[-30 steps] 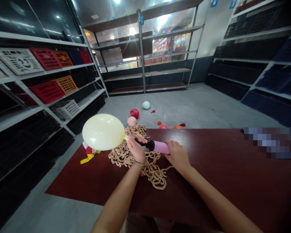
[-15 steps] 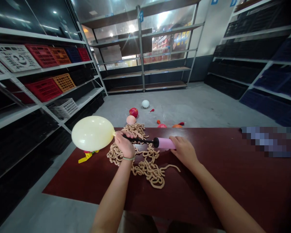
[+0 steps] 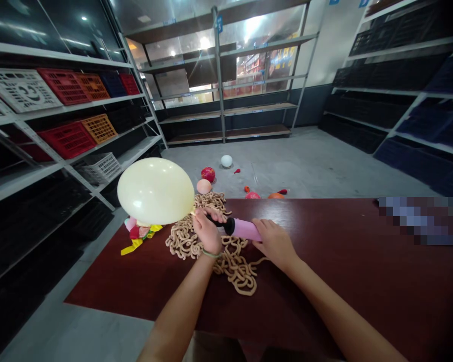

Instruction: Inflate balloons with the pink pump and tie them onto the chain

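- My left hand point(image 3: 207, 232) is curled tight, fingers and thumb pinched around the neck of the pale yellow balloon point(image 3: 155, 191) where it meets the black nozzle point(image 3: 226, 225) of the pump. There is a thin green band point(image 3: 212, 255) on that wrist.
- The balloon is inflated, round and smooth. It hangs out to the left of my left hand, above the table's left end and clear of the surface.
- My right hand point(image 3: 274, 241) is closed over the right end of the pink pump point(image 3: 244, 229). My palm is on top and my fingers are wrapped round the barrel. I can't see the fingertips.
- The pump lies nearly level between my two hands, just above the table. Only a short black section shows between the pink barrel and my left hand.
- A pile of tan cord point(image 3: 237, 274) is heaped loosely on the dark red table point(image 3: 343, 261), right under both hands and spreading towards me.
- Limp balloon scraps point(image 3: 138, 235) in yellow, red and pink lie at the table's left end, beneath the inflated balloon.
- On the concrete floor beyond the table are a peach balloon point(image 3: 204, 186), a red balloon point(image 3: 208, 174) and a white balloon point(image 3: 226, 161), with smaller bits to their right.
- The steel shelving on the left holds a red crate point(image 3: 66, 139), an orange crate point(image 3: 98, 127) and a white crate point(image 3: 101, 168).
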`<state>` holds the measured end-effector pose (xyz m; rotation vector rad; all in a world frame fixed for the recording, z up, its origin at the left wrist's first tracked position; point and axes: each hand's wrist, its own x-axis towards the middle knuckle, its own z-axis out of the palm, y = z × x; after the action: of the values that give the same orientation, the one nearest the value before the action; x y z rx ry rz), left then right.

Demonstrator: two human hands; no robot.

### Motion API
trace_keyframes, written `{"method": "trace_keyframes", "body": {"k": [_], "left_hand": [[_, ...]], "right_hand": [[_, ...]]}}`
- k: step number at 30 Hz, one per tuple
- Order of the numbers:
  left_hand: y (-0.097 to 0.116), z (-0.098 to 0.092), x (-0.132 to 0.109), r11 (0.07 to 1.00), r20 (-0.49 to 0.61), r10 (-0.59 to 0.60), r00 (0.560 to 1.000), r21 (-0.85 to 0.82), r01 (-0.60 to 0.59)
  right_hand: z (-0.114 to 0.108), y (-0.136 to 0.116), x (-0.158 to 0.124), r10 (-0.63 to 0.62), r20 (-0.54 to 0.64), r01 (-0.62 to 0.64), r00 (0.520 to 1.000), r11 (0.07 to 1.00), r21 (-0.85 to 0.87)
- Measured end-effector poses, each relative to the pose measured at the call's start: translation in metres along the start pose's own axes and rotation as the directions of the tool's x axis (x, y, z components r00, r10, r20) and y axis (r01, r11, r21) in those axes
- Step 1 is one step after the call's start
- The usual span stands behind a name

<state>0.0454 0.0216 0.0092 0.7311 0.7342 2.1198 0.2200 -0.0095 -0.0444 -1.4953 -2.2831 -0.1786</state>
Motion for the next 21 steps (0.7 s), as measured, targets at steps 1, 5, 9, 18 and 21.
{"method": "trace_keyframes", "body": {"k": [1,5,9,18,21], "left_hand": [[0.003,-0.002,0.004,1.0,-0.011,0.009,1.0,0.007,-0.009],[0.019,-0.009,0.023,0.998,-0.065,0.067,0.996,0.018,-0.066],[0.029,-0.012,0.035,0.993,-0.125,0.114,0.986,-0.001,-0.115],[0.001,-0.005,0.01,0.999,-0.075,-0.001,0.997,0.035,0.004],[-0.006,-0.002,0.002,0.999,-0.011,-0.025,1.0,0.024,0.025]], "right_hand": [[0.001,0.004,0.001,-0.013,-0.003,0.013,1.0,1.0,-0.004],[0.0,0.026,0.002,-0.01,-0.043,0.009,0.999,0.999,-0.041],[-0.003,0.04,0.002,0.025,-0.067,-0.03,0.997,0.996,-0.081],[-0.004,-0.006,-0.001,0.082,-0.052,-0.087,0.995,0.992,-0.086],[-0.005,-0.006,0.0,0.052,-0.046,-0.056,0.998,0.995,-0.088]]}}
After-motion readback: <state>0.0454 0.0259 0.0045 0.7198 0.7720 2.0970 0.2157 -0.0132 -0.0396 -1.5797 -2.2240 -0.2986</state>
